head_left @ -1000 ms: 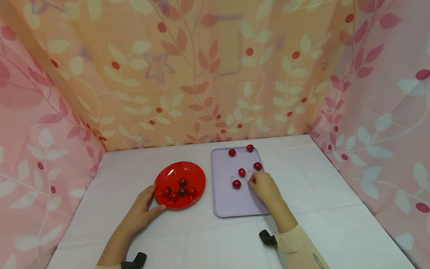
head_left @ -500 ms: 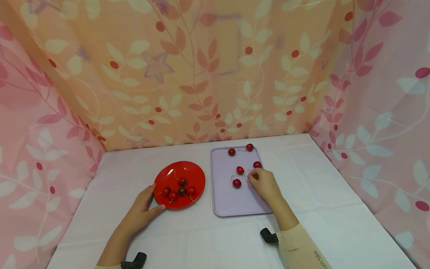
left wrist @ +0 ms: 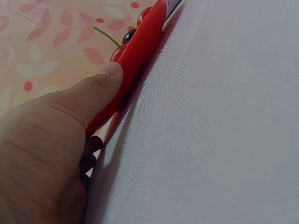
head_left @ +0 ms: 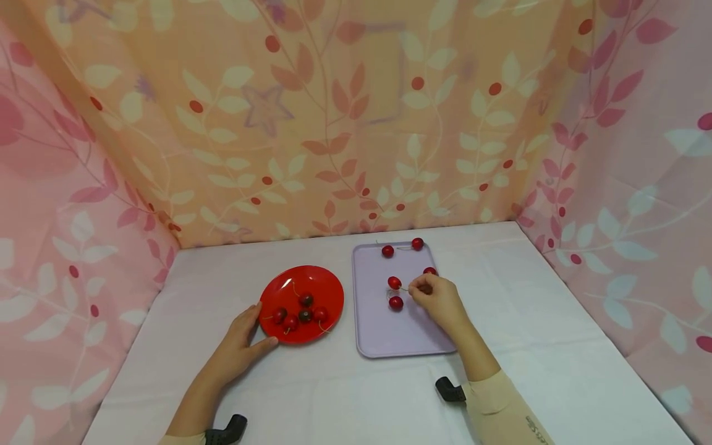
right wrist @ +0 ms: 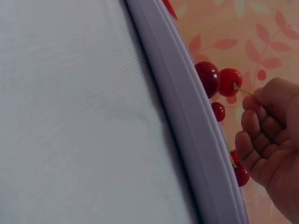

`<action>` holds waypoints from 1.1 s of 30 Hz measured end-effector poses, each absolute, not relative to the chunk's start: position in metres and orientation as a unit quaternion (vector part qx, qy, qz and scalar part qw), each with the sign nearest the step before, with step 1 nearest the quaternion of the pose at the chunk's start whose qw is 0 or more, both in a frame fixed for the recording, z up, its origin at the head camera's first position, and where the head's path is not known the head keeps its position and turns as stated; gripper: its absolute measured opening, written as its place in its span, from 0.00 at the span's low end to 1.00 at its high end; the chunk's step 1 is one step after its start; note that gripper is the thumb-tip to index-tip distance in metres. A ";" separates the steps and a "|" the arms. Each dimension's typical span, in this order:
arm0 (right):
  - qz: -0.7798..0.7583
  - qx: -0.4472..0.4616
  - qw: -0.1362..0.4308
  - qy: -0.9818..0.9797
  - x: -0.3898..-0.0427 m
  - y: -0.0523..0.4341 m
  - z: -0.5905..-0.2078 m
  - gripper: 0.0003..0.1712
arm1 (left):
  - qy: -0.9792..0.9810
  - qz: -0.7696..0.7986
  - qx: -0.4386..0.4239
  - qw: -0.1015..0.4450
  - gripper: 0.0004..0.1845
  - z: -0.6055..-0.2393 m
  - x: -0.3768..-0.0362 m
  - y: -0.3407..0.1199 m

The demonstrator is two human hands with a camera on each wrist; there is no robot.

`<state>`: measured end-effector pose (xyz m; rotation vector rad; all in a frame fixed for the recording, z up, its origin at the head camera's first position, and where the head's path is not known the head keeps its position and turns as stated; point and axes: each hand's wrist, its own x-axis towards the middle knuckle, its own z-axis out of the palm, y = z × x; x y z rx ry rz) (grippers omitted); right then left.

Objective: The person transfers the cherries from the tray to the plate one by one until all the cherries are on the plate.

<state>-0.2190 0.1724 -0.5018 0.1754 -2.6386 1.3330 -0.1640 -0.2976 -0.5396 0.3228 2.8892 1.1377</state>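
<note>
A red plate (head_left: 303,285) with several cherries (head_left: 298,315) lies on the white table. My left hand (head_left: 240,347) holds its near-left rim (left wrist: 140,46), thumb (left wrist: 96,91) on top and fingers curled below the edge. To the right is a lilac tray (head_left: 389,337) with several loose cherries. My right hand (head_left: 436,300) is over the tray and pinches the green stem of a cherry (head_left: 394,282) between thumb and forefinger; the right wrist view shows that cherry (right wrist: 230,81) and the fingers (right wrist: 264,100). Another cherry (head_left: 396,303) lies just in front of it.
Two more cherries (head_left: 387,251) (head_left: 417,243) sit at the tray's far end, and one (head_left: 429,271) peeks out behind my right hand. Floral curtains (head_left: 345,123) wall the table at the back and on both sides. The tray rim (right wrist: 187,116) is raised.
My right hand has slid a little farther up the tray and its fingertips have closed on a cherry's stem. The left hand stays on the plate rim.
</note>
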 end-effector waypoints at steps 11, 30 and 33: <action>0.491 0.081 0.097 -0.862 -0.217 0.163 -0.489 0.03 | 0.921 0.372 0.111 0.003 0.54 -0.538 -0.164 -0.298; 0.499 0.126 0.107 -0.851 -0.217 0.137 -0.462 0.04 | 0.925 0.365 0.107 0.007 0.54 -0.541 -0.164 -0.299; 0.502 0.134 0.107 -0.847 -0.217 0.132 -0.459 0.04 | 0.924 0.368 0.105 0.007 0.54 -0.542 -0.164 -0.299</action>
